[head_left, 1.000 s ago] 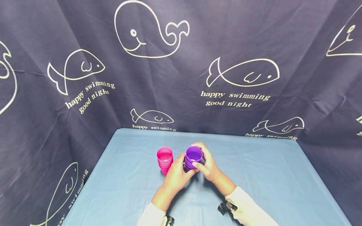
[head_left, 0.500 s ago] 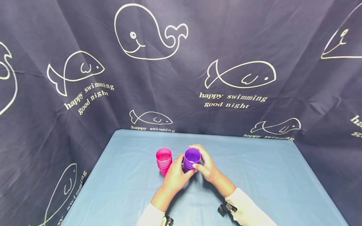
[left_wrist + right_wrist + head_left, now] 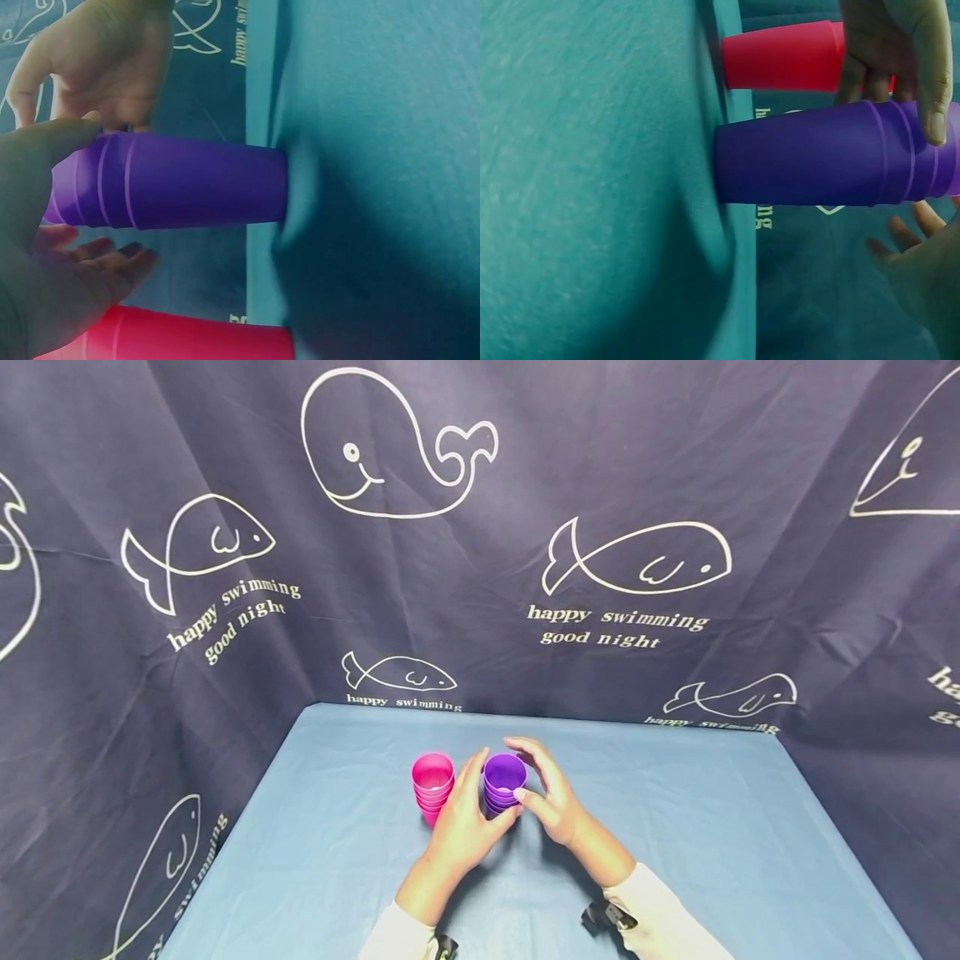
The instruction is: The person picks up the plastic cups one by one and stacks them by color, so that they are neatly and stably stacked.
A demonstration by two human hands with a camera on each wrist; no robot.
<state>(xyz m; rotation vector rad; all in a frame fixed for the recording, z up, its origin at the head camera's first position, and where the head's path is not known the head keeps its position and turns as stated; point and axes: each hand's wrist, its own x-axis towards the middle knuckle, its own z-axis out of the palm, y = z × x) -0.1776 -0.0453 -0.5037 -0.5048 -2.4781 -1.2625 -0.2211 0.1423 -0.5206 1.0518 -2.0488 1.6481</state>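
Observation:
A stack of purple cups [image 3: 501, 781] stands upright on the blue tablecloth, mouths up. My left hand [image 3: 463, 828] is on its left side, fingers stretched out beside the cups and thumb close to the near side. In the left wrist view a gap shows between those fingers [image 3: 124, 270] and the purple wall. My right hand [image 3: 558, 806] is on the other side with spread fingers, its thumb tip near the rim; the right wrist view shows its fingers [image 3: 907, 232] apart from the cups. Left of my left hand stands a stack of pink cups [image 3: 432, 781], partly hidden by that hand.
The blue cloth [image 3: 360, 877] covers the table. Dark curtains [image 3: 480, 577] printed with white whales, fish and words rise behind and along both sides. Black straps [image 3: 609, 917] sit at the white sleeves.
Both hands have loosened from around the purple cups, their fingers straightening and drawing off the sides. The purple stack stays beside the pink one. The head view has shifted slightly.

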